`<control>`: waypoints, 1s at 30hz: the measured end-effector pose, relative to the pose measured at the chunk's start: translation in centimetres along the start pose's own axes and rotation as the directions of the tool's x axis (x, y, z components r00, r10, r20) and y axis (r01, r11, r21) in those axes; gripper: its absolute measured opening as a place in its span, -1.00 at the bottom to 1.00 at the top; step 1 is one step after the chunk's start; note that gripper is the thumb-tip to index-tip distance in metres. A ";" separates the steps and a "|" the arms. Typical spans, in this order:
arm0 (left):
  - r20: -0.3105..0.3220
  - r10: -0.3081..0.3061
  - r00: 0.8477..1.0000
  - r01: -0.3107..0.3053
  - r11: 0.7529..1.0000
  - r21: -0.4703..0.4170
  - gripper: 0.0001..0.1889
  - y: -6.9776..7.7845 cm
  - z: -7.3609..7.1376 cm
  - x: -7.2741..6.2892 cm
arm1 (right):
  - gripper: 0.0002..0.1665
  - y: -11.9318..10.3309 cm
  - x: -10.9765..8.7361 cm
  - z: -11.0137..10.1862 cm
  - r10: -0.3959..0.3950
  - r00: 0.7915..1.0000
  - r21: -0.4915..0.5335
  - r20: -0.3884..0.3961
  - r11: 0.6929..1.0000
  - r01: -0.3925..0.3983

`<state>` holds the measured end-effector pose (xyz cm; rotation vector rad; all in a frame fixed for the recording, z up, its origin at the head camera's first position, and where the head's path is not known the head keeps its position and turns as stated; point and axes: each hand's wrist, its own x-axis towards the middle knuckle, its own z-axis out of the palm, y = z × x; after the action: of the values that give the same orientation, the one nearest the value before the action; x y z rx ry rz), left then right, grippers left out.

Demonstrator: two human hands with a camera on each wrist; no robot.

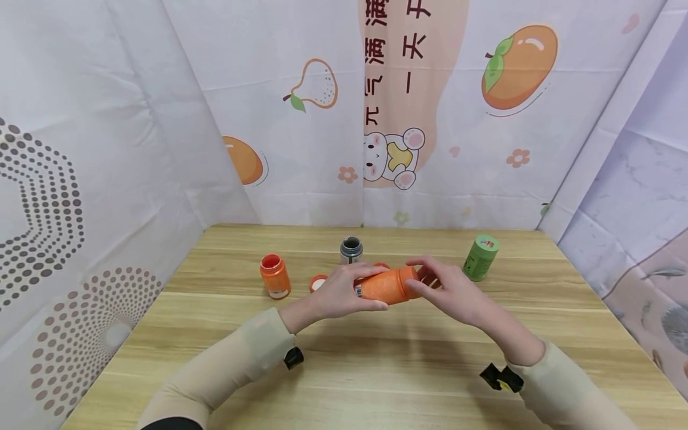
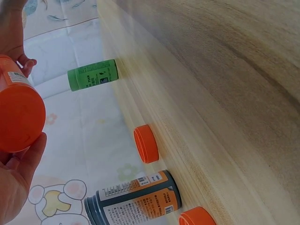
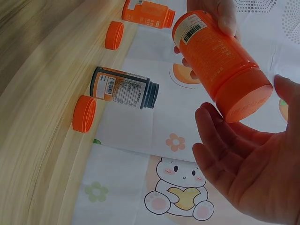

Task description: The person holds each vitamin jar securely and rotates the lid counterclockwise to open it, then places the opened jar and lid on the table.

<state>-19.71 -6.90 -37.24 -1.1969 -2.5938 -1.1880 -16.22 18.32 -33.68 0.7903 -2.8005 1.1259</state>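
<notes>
Raised over the table, an orange bottle [image 1: 383,289] lies tilted on its side, its orange cap [image 3: 243,93] on and pointing to the right. My left hand [image 1: 341,291] grips it around the base end, as the left wrist view also shows from below. The right hand [image 1: 454,294] is at the cap end, its fingers spread and loosely bent around the cap. In the right wrist view a gap shows between those fingers [image 3: 220,136] and the cap; whether the thumb touches it I cannot tell.
An uncapped orange bottle [image 1: 275,276] stands at the left. A dark grey bottle [image 1: 352,249], also uncapped, stands behind the hands. Two loose orange caps, one nearer the left [image 3: 114,35] and one further right [image 3: 84,114], lie on the table. A green bottle [image 1: 481,258] stands back right.
</notes>
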 end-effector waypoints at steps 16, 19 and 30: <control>-0.002 -0.014 1.000 0.014 1.000 -0.005 -0.33 -0.2 -0.1 0.0 | -0.48 0.1 -0.3 0.0 -0.100 0.995 -0.004 -0.015 0.995 0.100; 0.002 -0.018 1.000 0.018 1.000 -0.006 -0.33 -0.2 -0.1 -0.1 | -0.44 0.2 -0.4 0.0 -0.135 0.991 -0.002 -0.012 0.991 0.135; 0.002 -0.039 0.999 0.039 0.999 -0.024 -0.34 -0.1 -0.1 -0.1 | -0.31 0.1 -0.6 -0.3 -0.205 0.979 0.000 0.008 0.979 0.205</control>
<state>-19.73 -7.12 -37.26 -1.1574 -2.6230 -1.2289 -15.78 18.86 -33.65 1.0568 -2.6489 1.0887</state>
